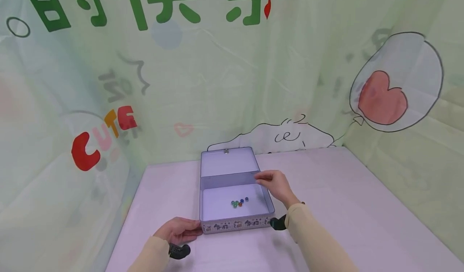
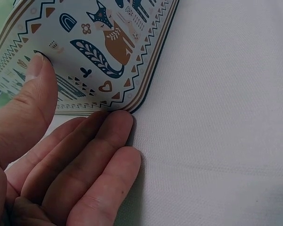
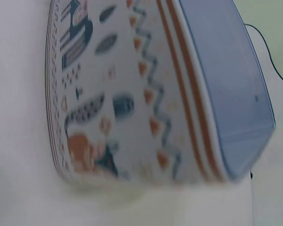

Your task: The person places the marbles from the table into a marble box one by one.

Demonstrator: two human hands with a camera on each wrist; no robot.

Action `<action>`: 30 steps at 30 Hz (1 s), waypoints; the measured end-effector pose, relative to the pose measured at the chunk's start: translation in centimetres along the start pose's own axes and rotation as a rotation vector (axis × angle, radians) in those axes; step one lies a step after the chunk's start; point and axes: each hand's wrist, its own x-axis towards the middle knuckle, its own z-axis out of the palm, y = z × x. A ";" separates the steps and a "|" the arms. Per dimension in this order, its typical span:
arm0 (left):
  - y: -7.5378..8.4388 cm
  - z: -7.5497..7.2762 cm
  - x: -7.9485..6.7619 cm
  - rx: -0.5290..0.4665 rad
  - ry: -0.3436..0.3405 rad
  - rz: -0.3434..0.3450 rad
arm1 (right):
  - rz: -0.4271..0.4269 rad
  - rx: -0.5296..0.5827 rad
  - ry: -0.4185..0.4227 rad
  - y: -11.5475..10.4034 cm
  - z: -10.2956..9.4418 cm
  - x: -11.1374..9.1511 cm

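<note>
A shallow tin box (image 1: pixel 237 223) stands with its lid (image 1: pixel 228 163) tipped back. Inside, several marbles (image 1: pixel 237 203) in green, blue and orange lie grouped on the pale floor. My left hand (image 1: pixel 180 228) touches the front left corner of the box. In the left wrist view its thumb (image 2: pixel 35 75) lies against the patterned wall, with loosely bent fingers (image 2: pixel 99 165) along the lower edge. My right hand (image 1: pixel 277 183) is over the right rim near the hinge, thumb and fingertips together. Whether anything is between them is too blurred to tell. The right wrist view shows mostly the box wall (image 3: pixel 108 94).
The box stands on a pale cloth-covered table (image 1: pixel 326 199). Printed curtains (image 1: pixel 224 82) hang behind it and along both sides. A black wrist device (image 1: pixel 179 251) is at the left sleeve and another (image 1: pixel 278 223) at the right one.
</note>
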 end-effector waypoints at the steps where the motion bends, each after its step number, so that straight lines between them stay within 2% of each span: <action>1: -0.1 0.0 0.0 -0.002 -0.005 0.001 | -0.004 0.002 0.003 0.2 -0.3 0.0; 5: -0.2 0.0 -0.1 -0.010 -0.018 0.005 | -0.020 -0.029 0.013 1.9 -2.3 -0.2; 8: -0.2 0.0 -0.1 -0.009 -0.025 0.008 | 0.003 -0.062 0.030 3.6 -4.3 -0.5; 15: 0.1 -0.1 -0.1 0.002 -0.022 -0.001 | 0.036 -0.159 0.061 6.9 -9.4 -2.3; 18: 0.3 -0.2 -0.3 0.001 -0.019 -0.002 | 0.044 -0.186 0.071 7.9 -10.7 -2.9; 21: 0.4 -0.2 -0.4 0.000 -0.010 -0.006 | 0.068 -0.195 0.063 9.0 -11.2 -3.1; 30: 0.2 0.1 -0.2 0.009 -0.021 0.002 | 0.130 -0.201 0.024 12.7 -10.0 -3.5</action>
